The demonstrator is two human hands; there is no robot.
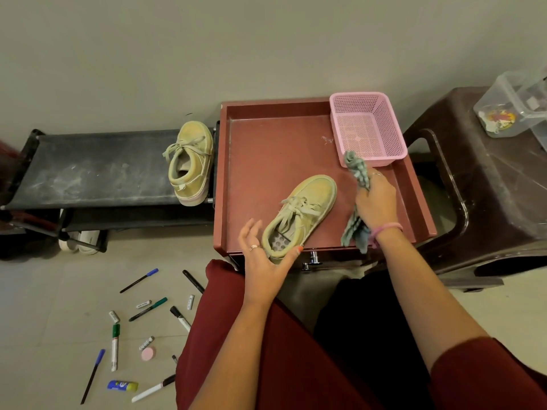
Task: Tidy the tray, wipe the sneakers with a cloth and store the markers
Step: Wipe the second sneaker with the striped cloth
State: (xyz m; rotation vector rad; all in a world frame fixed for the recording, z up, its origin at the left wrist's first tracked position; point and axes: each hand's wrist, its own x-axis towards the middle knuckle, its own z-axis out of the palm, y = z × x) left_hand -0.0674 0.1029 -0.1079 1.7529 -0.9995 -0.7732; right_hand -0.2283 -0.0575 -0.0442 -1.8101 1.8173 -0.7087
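Now | sneaker (302, 214) dusty tan, laced, in tray (266, 149) | left hand (266, 255) spread wide at heel | right hand (377, 202) grips cloth (356, 173)

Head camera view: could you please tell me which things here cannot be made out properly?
- Clear plastic container on the brown stool: cut off by the right edge; contents blurred.
- Pale shoes under the black shoe rack: mostly hidden by its frame.
- Grey-green cloth: its middle is hidden inside the gripping right hand.
- Beige sneaker on the red tray: heel covered by the left hand.
- Marker labels on the floor: too small to read.
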